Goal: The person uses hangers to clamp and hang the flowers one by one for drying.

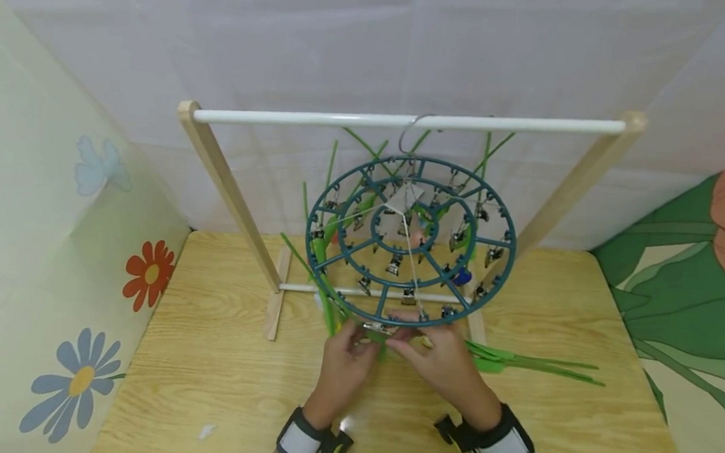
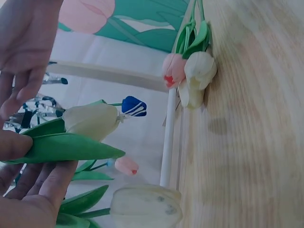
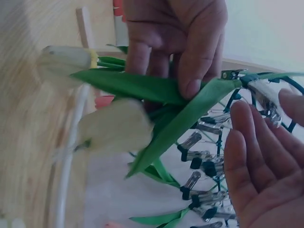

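A teal round clip hanger hangs by its hook from the white rod of a wooden rack. Artificial tulips with green leaves dangle from its clips. Both hands meet at the hanger's front rim. My left hand pinches the green leaf of a white tulip between thumb and fingers. The leaf's upper end sits at a metal clip. My right hand hovers beside that clip, palm showing and fingers relaxed, holding nothing.
More tulips lie on the wooden table: green stems at the right, and pink and white heads by the rack's lower bar. A blue tulip hangs nearby. Flower-patterned walls stand close on both sides.
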`<state>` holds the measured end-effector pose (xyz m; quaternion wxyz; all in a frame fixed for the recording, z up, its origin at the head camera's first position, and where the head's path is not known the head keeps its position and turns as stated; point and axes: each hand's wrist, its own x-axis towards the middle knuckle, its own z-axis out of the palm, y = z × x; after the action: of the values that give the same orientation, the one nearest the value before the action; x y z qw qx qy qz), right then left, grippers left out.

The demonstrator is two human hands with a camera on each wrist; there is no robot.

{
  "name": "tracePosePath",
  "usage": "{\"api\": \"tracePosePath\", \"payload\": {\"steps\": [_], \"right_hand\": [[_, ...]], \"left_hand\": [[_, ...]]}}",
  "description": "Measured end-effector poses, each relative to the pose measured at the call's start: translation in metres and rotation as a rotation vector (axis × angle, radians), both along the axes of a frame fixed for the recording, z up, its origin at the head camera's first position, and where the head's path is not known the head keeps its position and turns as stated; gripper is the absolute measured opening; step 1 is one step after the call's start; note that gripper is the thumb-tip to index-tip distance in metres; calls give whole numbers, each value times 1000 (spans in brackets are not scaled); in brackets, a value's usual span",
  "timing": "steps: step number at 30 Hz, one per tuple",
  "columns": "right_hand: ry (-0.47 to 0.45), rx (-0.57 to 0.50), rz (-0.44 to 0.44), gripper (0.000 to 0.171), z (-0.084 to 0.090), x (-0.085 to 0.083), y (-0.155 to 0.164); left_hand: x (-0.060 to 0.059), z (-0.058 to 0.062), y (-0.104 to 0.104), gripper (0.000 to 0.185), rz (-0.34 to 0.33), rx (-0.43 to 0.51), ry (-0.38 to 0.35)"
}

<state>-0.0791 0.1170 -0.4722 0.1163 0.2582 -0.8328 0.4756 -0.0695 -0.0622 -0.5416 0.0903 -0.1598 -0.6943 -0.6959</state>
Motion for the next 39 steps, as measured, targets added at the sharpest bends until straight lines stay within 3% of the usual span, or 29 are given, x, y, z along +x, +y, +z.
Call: {"api": "tracePosePath", "payload": {"steps": [5, 8, 12, 17, 21, 27, 34, 39], "right_hand": [[-1, 37, 124, 37, -16, 8, 16], [-75, 47, 147, 29, -28, 15, 31], [-185, 99, 29, 24, -39, 24, 58], [-128, 247, -182, 24, -46, 29, 93], [-113, 331, -291, 27, -45, 30, 116], [-100, 391, -339, 28, -49, 29, 136], [-133, 460, -358, 35, -65, 26, 149], [-50, 485, -373, 36, -79, 23, 157]], "left_hand": [[-3, -3, -7, 30, 60, -49, 127], [-5, -5, -12, 27, 101, -66, 186], [-6, -9, -17, 27, 138, -76, 246], [-4, -9, -23, 31, 164, -58, 276], [-3, -9, -27, 33, 166, -69, 294], [-4, -15, -38, 36, 176, -154, 346], [-5, -18, -57, 28, 181, -205, 353], [-7, -21, -75, 20, 170, -317, 344]]}}
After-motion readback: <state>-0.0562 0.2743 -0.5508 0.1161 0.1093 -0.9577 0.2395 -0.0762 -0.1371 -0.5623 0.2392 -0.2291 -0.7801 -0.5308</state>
